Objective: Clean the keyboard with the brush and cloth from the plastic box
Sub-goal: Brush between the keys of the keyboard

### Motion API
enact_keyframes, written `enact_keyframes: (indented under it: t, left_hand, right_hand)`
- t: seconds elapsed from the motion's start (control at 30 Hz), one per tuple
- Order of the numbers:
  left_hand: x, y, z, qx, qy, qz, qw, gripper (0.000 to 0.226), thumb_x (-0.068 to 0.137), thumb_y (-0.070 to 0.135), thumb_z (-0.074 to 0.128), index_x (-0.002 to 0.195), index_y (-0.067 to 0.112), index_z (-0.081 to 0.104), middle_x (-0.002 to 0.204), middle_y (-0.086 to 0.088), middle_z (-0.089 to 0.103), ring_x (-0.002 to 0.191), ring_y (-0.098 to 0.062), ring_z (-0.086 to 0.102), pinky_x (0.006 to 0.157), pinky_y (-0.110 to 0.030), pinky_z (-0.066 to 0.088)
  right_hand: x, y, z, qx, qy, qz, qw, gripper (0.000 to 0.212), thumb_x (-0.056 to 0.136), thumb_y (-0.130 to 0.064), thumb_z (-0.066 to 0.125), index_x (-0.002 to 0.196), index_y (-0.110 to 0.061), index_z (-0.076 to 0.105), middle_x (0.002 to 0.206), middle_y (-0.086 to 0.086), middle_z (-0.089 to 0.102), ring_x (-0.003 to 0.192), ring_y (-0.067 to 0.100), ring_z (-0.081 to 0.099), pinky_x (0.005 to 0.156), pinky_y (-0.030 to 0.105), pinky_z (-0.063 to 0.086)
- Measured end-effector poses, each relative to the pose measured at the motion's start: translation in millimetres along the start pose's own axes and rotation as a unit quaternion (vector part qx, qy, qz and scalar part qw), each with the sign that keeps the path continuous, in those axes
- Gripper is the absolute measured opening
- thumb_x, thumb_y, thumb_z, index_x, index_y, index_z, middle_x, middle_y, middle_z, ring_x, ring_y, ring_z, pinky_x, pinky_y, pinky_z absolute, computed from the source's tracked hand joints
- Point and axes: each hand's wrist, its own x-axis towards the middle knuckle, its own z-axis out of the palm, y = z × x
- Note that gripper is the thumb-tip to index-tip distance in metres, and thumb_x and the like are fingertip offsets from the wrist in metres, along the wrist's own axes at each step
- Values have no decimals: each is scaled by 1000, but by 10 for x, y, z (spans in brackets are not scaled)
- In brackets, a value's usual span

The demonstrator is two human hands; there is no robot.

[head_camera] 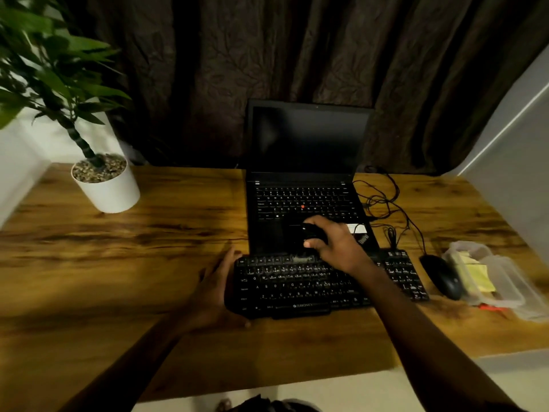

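Right hand fingers clamp dark brush, bristles below on keyboard top row; left hand fingers spread, bracing keyboard's edge.

— Observer: Noting anything being worn on the arms?
— Recorder: Nothing showing; both forearms are running bare into frame, no sleeves. Left hand and right hand are showing bare, without gloves.

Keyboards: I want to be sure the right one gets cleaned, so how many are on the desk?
2: the laptop's built-in keyboard at the back, and the separate black keyboard in front, under both hands.
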Motion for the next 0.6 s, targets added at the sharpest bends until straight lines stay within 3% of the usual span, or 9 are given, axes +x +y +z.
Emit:
enact_keyframes:
  t: [0.1,0.23,0.3,0.37,0.5,0.6]
  left_hand:
    - [-2,2,-10,-9,0,2,1000,162,36,75,90,147,48,-25,164,19,14,147,-3,6,123,-52,6]
    - [-27,62,-20,-20,3,0,1000,160,39,66,94,147,45,-22,157,26,13,140,5,1,121,-46,6]
    - [-35,85,-21,-21,1,-1,1000,159,41,61,96,148,42,-21,157,25,13,141,2,-1,121,-46,7]
    - [-32,69,-18,-21,5,-1,1000,160,40,62,96,148,42,-20,160,22,14,144,-2,-1,121,-47,7]
    - [-13,22,-10,-14,8,-2,1000,163,36,73,91,150,41,-21,162,20,16,148,-5,2,123,-52,8]
    - [-8,26,-12,-9,7,-5,1000,164,35,73,91,150,42,-22,164,18,16,148,-5,2,123,-48,8]
  right_hand:
    - [-62,91,-155,-20,0,22,1000,38,91,-13,69,126,-23,57,111,2,66,99,14,65,77,24,58]
    - [-137,167,-228,-50,22,38,998,41,91,-12,69,128,-21,56,111,1,65,100,16,64,76,17,51]
    - [-110,87,-153,-47,25,42,998,41,91,-13,69,129,-22,56,111,1,63,100,15,62,79,24,54]
    - [-48,-19,-17,-34,20,27,999,41,91,-13,69,129,-21,56,111,3,64,99,16,63,83,30,58]
    - [42,-194,245,1,19,1,1000,41,90,-14,71,128,-21,58,113,3,65,101,14,63,86,21,54]
    - [43,-205,204,-1,10,4,1000,40,90,-14,71,127,-23,58,111,2,67,99,13,65,85,25,57]
